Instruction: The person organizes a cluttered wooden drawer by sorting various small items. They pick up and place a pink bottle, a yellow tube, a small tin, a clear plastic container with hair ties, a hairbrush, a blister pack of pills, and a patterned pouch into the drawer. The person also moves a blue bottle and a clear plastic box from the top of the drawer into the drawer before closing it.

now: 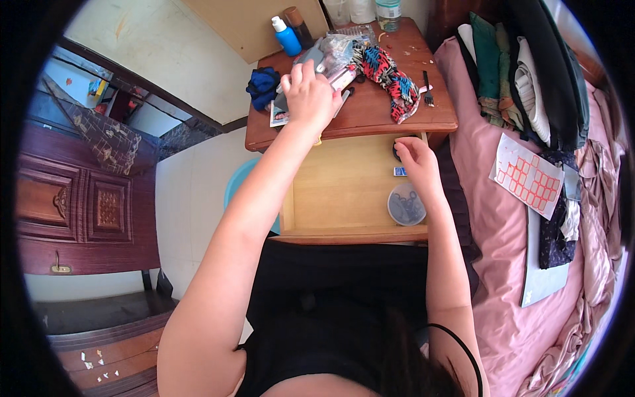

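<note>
My left hand [309, 96] rests with spread fingers on a pile of things on the wooden tabletop. By its fingertips lie a crumpled clear plastic bag [336, 53] and a patterned red, blue and black cloth [387, 76]. A dark blue bunched cloth [263, 87] sits left of that hand. Below the tabletop, a wooden drawer [347, 192] is pulled out. At its right side, my right hand [420, 165] has curled fingers on a small dark round thing [396, 149], partly hidden. A small blue packet [400, 171] and a round clear tub [406, 204] with dark contents lie in the drawer.
A blue pump bottle [286, 36], a brown bottle [298, 26] and a clear jar [388, 14] stand at the table's back. A black fork [428, 89] lies at its right. Beside the table is a bed [479, 218] with folded clothes. A blue basin [239, 182] stands left of the drawer.
</note>
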Motion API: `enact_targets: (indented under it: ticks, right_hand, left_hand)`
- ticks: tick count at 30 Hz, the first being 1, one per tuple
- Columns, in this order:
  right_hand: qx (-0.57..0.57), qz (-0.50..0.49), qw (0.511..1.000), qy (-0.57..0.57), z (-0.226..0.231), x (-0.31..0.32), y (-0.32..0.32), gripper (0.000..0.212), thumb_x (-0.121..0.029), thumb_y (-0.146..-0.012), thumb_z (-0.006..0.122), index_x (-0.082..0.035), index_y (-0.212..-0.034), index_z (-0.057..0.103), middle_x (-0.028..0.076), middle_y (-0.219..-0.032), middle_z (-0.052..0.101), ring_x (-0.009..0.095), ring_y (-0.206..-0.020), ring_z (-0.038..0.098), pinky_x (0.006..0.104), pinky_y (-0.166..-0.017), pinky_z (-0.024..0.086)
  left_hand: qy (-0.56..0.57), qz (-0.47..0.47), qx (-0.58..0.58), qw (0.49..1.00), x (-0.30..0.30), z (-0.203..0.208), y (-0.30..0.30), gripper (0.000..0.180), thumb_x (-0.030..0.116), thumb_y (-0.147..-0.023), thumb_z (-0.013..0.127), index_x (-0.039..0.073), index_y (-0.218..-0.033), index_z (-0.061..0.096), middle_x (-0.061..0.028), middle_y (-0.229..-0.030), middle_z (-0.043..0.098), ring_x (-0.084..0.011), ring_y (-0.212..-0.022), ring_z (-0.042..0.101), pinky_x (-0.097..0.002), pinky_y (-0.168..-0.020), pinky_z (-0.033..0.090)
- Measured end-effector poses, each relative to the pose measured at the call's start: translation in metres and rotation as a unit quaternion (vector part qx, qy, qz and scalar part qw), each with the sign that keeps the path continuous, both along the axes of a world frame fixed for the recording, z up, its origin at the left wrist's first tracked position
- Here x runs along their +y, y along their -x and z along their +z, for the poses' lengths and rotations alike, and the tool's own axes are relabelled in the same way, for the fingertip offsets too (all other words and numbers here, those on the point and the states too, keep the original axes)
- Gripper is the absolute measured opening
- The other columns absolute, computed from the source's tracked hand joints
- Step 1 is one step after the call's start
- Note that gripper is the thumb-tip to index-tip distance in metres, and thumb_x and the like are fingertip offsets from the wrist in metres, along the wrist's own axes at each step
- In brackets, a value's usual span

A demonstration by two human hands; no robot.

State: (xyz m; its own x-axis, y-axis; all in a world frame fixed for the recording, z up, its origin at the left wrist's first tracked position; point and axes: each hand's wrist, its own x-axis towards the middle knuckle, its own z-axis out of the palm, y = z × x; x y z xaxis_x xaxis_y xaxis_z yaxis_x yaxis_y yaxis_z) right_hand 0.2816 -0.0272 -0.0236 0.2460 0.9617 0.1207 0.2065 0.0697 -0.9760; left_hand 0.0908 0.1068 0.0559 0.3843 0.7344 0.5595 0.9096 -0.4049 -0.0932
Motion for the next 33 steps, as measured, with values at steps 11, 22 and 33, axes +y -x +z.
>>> enact_targets:
  ticks: [11,22,33]
  right_hand:
    - [0.216,0.079,0.972,0.049,0.039,-0.006,0.013,0.044,-0.018,-0.087,0.063,-0.001,-0.124,0.047,0.015,-0.117,0.056,0.021,-0.107,0.056,0.0303,-0.09,0.046]
    - [0.391,0.316,0.858,0.101,0.043,-0.016,0.038,0.047,-0.011,-0.087,0.061,0.002,-0.129,0.043,0.014,-0.115,0.057,0.021,-0.102,0.06,0.0322,-0.087,0.051]
    - [0.346,0.249,0.904,0.05,0.025,-0.015,0.074,0.054,-0.001,-0.076,0.073,-0.002,-0.119,0.041,0.008,-0.114,0.05,0.017,-0.102,0.055,0.0302,-0.088,0.046]
  left_hand:
    - [0.439,-0.128,-0.489,0.742,-0.041,0.063,0.049,0.024,0.014,-0.084,0.067,0.001,-0.102,0.058,-0.0071,-0.093,0.062,-0.0123,-0.087,0.06,-0.0245,-0.073,0.049]
    - [0.517,-0.35,-0.656,0.424,-0.074,0.023,0.061,0.065,0.007,-0.081,0.067,0.014,-0.137,0.034,-0.0207,-0.129,0.047,-0.0324,-0.128,0.039,-0.0434,-0.103,0.036]
    - [0.565,-0.284,-0.653,0.417,-0.07,-0.025,0.072,0.058,0.033,-0.092,0.053,0.002,-0.137,0.034,-0.0177,-0.132,0.046,-0.0291,-0.117,0.051,-0.0425,-0.099,0.04]
